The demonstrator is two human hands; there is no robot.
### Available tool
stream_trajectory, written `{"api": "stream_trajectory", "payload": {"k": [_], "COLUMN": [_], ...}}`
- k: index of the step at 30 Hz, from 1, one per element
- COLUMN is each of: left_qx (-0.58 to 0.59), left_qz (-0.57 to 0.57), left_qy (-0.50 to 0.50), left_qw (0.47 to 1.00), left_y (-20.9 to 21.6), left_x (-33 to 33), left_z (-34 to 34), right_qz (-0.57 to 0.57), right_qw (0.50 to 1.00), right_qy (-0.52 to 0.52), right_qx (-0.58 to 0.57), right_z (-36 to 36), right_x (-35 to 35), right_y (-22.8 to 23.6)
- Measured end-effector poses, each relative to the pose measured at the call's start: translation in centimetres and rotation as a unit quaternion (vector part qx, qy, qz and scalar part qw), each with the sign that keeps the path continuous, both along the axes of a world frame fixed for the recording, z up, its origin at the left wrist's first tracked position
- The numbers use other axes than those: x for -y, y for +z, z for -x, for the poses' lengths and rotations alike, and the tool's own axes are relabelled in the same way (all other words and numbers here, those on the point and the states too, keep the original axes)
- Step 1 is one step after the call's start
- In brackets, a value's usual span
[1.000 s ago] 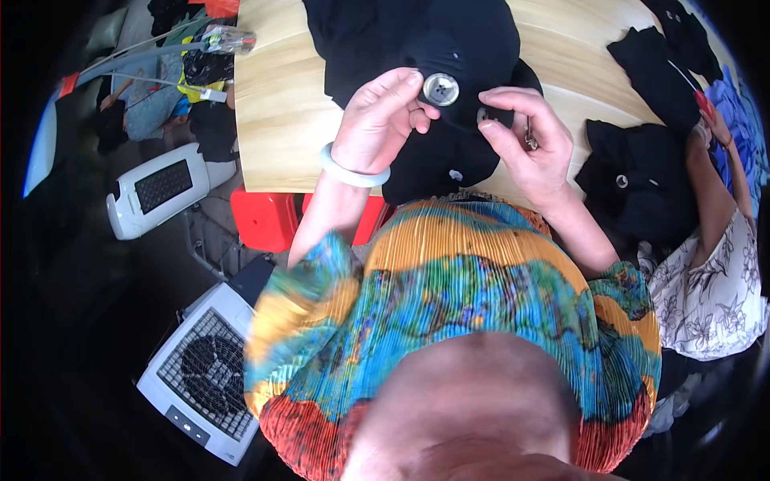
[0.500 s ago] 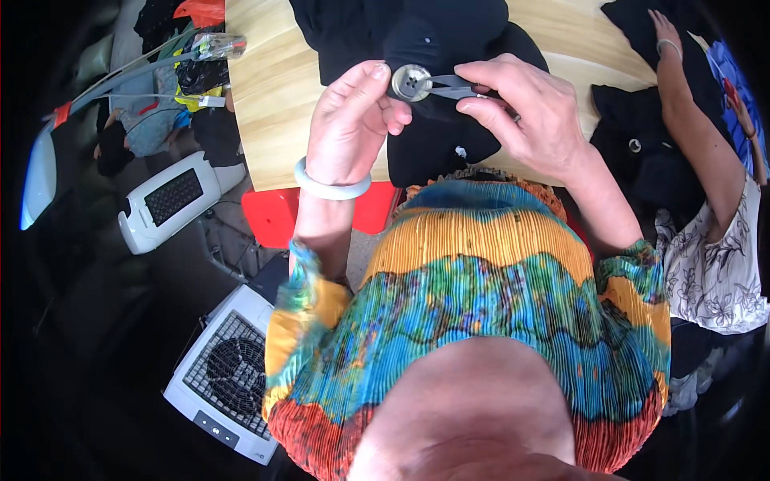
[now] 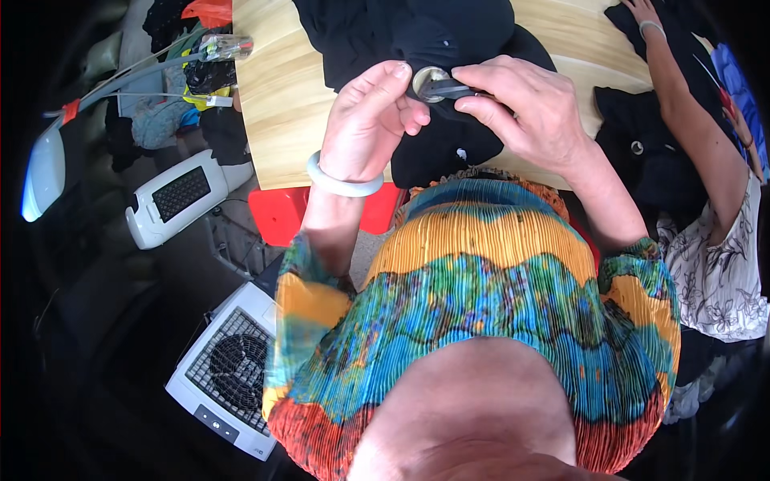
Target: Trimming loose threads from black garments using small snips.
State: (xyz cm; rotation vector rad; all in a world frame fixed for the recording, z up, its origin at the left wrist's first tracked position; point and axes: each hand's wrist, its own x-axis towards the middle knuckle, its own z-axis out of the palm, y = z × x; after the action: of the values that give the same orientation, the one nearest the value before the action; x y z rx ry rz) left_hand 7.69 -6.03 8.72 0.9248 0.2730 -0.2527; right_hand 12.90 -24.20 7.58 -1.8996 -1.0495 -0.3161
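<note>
My left hand (image 3: 365,120) is closed in a pinch at the left edge of a large, round, pale horn-coloured button (image 3: 420,78). Behind the button hangs a black garment (image 3: 449,36), part of it over the table edge. Between the thumb and fingers of my right hand (image 3: 525,108) is a pair of dark thread snips (image 3: 451,90). The blades reach left across the button's face and hide its middle. Any thread there is too small to make out.
A wooden table (image 3: 277,96) lies under the work. At the right, another person's arm (image 3: 694,120) rests over more black garments (image 3: 634,120). On the left stand a white lamp (image 3: 44,172), a white appliance (image 3: 178,196), a fan unit (image 3: 233,369) and a red stool (image 3: 277,212).
Both hands and the button have shifted slightly right in the picture. The snips' blades, parted before, now appear closer together and cover more of the button. The other person's hand moved farther up.
</note>
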Motion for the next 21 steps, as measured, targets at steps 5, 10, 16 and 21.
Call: {"api": "stream_trajectory", "payload": {"k": [5,10,16,21], "left_qx": [-0.001,-0.005,0.004,0.004], "left_qz": [0.017,0.044,0.017,0.026], "left_qy": [-0.007,-0.004,0.0,-0.014], "left_qw": [1.0,0.999,1.0,1.0], "left_y": [0.4,0.0,-0.3,-0.4], "left_x": [0.4,0.7,0.7,1.7], "left_z": [-0.1,-0.2,-0.3,-1.2], "right_qz": [-0.025,-0.115,-0.2,-0.224], "right_qw": [1.0,0.981,0.941,0.908], "right_qy": [-0.004,-0.037,-0.063,0.028], "right_qx": [-0.008,-0.151,-0.266,-0.351], "right_z": [-0.2,0.0,-1.0,-0.5], "right_x": [0.2,0.4,0.8,0.7], "right_y": [-0.1,0.1,-1.4,-1.4]}}
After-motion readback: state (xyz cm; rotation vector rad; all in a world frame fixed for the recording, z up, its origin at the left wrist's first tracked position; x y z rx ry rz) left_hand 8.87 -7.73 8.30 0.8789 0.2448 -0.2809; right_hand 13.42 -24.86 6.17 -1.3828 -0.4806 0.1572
